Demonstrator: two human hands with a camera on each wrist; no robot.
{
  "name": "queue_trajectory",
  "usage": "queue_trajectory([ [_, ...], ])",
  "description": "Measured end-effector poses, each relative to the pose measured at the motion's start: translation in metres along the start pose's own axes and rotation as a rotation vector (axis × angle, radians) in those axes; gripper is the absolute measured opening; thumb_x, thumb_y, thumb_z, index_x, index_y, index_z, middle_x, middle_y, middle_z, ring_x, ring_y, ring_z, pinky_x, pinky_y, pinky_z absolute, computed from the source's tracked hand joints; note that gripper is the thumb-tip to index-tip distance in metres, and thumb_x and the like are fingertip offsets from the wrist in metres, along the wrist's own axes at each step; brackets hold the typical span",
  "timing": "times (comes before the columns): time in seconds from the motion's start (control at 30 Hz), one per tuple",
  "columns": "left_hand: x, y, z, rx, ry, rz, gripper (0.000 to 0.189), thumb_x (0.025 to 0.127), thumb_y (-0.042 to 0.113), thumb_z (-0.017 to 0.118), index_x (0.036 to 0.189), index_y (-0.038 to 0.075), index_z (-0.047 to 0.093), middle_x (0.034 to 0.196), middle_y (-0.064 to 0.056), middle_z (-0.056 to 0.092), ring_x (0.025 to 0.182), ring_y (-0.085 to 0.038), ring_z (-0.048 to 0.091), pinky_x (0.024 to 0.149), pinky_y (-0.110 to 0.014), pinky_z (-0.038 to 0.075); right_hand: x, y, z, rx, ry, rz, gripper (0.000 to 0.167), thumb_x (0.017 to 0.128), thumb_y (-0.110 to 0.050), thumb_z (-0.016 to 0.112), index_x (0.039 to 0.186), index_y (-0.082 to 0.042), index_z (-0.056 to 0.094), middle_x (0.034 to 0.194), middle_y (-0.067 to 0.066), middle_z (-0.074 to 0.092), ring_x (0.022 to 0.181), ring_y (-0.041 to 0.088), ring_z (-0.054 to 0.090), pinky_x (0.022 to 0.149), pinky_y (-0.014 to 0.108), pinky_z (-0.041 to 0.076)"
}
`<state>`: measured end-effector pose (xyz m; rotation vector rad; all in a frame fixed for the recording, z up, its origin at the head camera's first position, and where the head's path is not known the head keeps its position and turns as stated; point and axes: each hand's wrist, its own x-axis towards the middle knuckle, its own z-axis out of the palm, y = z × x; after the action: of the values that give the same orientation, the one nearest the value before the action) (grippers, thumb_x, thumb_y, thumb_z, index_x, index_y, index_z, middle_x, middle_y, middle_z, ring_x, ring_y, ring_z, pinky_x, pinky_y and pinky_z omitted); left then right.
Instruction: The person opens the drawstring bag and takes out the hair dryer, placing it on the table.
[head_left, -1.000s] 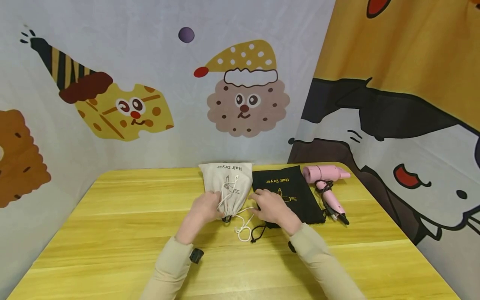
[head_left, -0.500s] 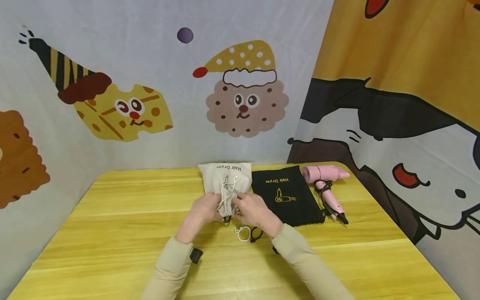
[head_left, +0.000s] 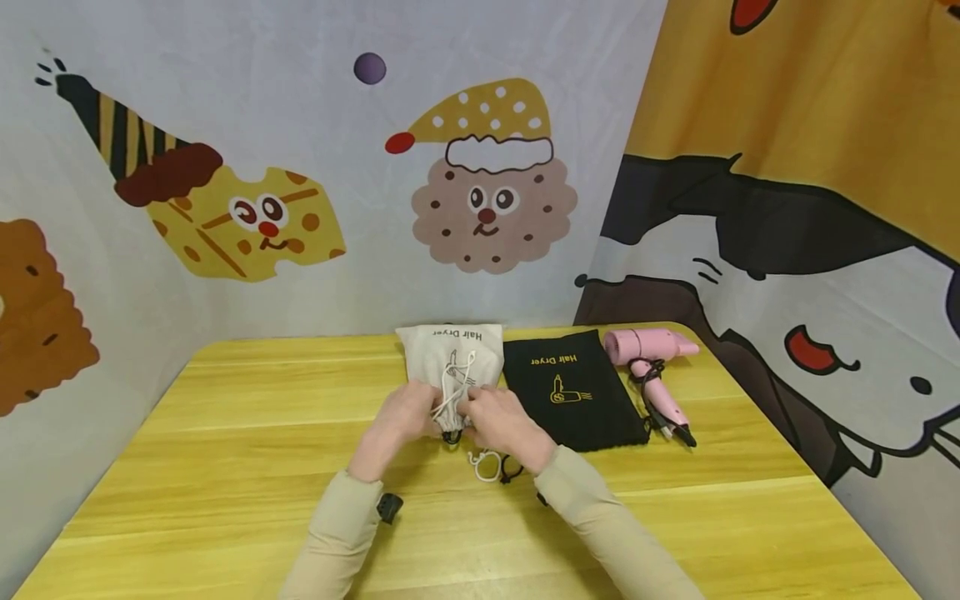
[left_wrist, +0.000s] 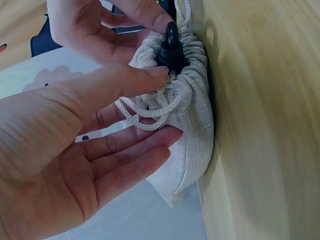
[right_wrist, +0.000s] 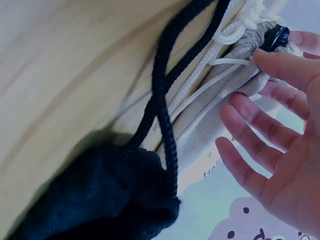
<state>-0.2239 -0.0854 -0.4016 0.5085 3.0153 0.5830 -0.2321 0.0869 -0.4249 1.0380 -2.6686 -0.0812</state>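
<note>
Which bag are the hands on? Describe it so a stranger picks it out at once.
Start at the far edge of the wooden table, around its middle. Between the left hand and the right hand lies a pale drawstring bag printed "Hair Dryer". Unlike the flat black bag beside it, it is light-coloured, with a black loop poking from its gathered mouth.

Right hand (head_left: 501,415) moved from black bag (head_left: 577,417), onto pale bag (head_left: 435,358)
</note>
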Motion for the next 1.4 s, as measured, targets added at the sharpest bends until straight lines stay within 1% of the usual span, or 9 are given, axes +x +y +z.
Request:
queue_trajectory([
  [0.13,0.001,-0.001,0.002,0.021,0.013,-0.002,0.027,0.06,0.005,0.081,0.066,0.008,0.055,0.062,0.0,0.052,0.057,-0.015,0.046,0.051,-0.026,0.037,0.001,-0.001,0.0,0.0,-0.02,0.009,0.011,0.075,-0.026,0.074,0.081,-0.021,0.066,0.076,0.0,0.056,0.064,0.017,0.054,0.047,0.031,0.042],
  [0.23,0.002,0.0,0.004,0.044,0.012,-0.012,0.029,0.06,0.008,0.082,0.065,0.009,0.054,0.062,0.0,0.053,0.058,-0.015,0.046,0.051,-0.027,0.037,0.002,-0.002,0.001,-0.002,-0.04,0.018,0.01,0.075,-0.026,0.073,0.081,-0.022,0.066,0.076,0.0,0.056,0.064,0.016,0.052,0.046,0.03,0.04],
  [0.37,0.003,0.0,0.006,0.069,0.019,-0.02,0.031,0.059,0.013,0.083,0.067,0.01,0.053,0.065,-0.002,0.055,0.059,-0.017,0.049,0.051,-0.029,0.04,0.004,-0.001,0.003,-0.005,-0.051,0.019,0.01,0.075,-0.025,0.071,0.084,-0.023,0.066,0.079,0.0,0.058,0.065,0.016,0.053,0.046,0.03,0.04],
  [0.47,0.002,0.0,0.007,0.073,0.029,-0.023,0.032,0.059,0.014,0.083,0.067,0.01,0.053,0.066,-0.004,0.057,0.059,-0.017,0.05,0.051,-0.03,0.042,0.004,-0.002,0.003,0.001,-0.053,0.022,0.01,0.075,-0.024,0.071,0.084,-0.023,0.066,0.081,0.0,0.059,0.067,0.017,0.054,0.047,0.031,0.041],
  [0.83,0.003,-0.001,0.011,0.04,0.021,-0.032,0.032,0.061,0.014,0.082,0.063,0.012,0.05,0.063,-0.001,0.053,0.056,-0.015,0.047,0.049,-0.026,0.039,0.005,-0.001,0.002,0.025,-0.072,0.026,0.009,0.075,-0.024,0.071,0.08,-0.023,0.064,0.081,-0.001,0.059,0.067,0.016,0.054,0.046,0.028,0.038],
  [1.13,0.003,-0.003,0.011,0.045,0.02,-0.044,0.034,0.063,0.016,0.082,0.061,0.013,0.048,0.062,-0.001,0.051,0.056,-0.015,0.046,0.049,-0.026,0.037,0.004,0.0,0.0,0.065,-0.082,0.025,0.01,0.075,-0.022,0.07,0.081,-0.023,0.063,0.079,-0.002,0.056,0.065,0.015,0.052,0.045,0.027,0.034],
  [1.2,0.003,-0.003,0.011,0.032,0.01,-0.053,0.033,0.063,0.015,0.082,0.061,0.013,0.048,0.061,0.0,0.051,0.056,-0.015,0.046,0.049,-0.025,0.037,0.004,0.0,0.0,0.069,-0.082,0.024,0.01,0.075,-0.022,0.07,0.081,-0.022,0.062,0.078,-0.002,0.055,0.064,0.014,0.051,0.045,0.026,0.033],
  [1.4,0.003,-0.004,0.011,0.042,0.004,-0.06,0.031,0.063,0.016,0.081,0.063,0.012,0.05,0.062,-0.001,0.052,0.056,-0.015,0.047,0.049,-0.025,0.038,0.004,0.001,-0.001,0.076,-0.086,0.027,0.011,0.074,-0.023,0.071,0.079,-0.022,0.061,0.077,-0.003,0.054,0.065,0.014,0.052,0.045,0.027,0.035],
])
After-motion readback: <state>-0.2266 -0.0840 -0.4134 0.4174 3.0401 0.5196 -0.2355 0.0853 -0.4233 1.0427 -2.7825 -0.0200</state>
